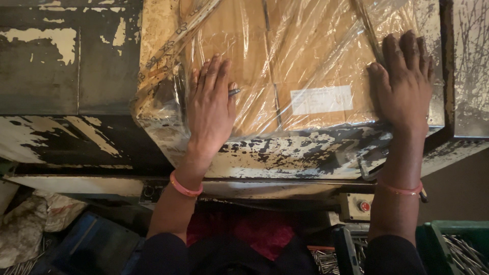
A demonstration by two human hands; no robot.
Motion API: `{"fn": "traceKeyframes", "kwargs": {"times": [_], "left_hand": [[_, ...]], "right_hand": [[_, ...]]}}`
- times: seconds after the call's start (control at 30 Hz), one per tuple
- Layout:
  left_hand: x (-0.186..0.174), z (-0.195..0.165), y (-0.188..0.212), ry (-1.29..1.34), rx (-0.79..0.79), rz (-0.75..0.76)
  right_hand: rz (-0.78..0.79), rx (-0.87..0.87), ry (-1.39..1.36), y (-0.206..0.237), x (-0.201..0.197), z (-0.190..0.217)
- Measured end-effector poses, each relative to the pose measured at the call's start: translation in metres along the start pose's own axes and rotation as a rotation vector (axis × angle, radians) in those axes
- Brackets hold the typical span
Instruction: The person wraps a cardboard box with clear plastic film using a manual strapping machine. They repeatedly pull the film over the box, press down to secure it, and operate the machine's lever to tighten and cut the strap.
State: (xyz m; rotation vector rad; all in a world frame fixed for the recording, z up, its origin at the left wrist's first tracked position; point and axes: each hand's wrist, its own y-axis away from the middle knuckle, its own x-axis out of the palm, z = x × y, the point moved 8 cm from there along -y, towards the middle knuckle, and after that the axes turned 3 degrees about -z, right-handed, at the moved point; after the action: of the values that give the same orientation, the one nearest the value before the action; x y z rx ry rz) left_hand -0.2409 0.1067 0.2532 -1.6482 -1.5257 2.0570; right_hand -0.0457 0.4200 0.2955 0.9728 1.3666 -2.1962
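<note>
My left hand (211,109) and right hand (402,84) press flat, fingers spread, on the plastic-wrapped brown cardboard box (285,76) beneath them (film is slick); palms may slip, shifting it off the worn counter (285,155).

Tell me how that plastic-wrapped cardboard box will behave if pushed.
The cardboard box looks flat-sided, so it would likely slide, not roll. Its loose, wrinkled plastic wrap may slip under the left hand and right hand. Weight cannot be judged.
</note>
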Motion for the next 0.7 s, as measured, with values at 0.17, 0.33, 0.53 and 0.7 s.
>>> {"fn": "traceKeyframes", "kwargs": {"times": [0.17, 0.33, 0.53, 0.7], "left_hand": [[-0.0014, -0.0014, -0.0001, 0.007, 0.005, -0.003], [-0.0014, -0.0017, 0.0006, 0.033, -0.015, -0.001], [0.0003, -0.0014, 0.0, 0.018, -0.019, 0.015], [0.0012, -0.0011, 0.0005, 0.004, -0.013, 0.013]], "right_hand": [[0.003, 0.01, 0.0, 0.0009, 0.0004, 0.0], [0.013, 0.023, 0.009, 0.0018, 0.0017, -0.0015], [0.023, 0.007, 0.014, -0.0009, 0.0048, -0.0039], [0.017, 0.002, 0.025, -0.0005, 0.0058, -0.0063]]}}
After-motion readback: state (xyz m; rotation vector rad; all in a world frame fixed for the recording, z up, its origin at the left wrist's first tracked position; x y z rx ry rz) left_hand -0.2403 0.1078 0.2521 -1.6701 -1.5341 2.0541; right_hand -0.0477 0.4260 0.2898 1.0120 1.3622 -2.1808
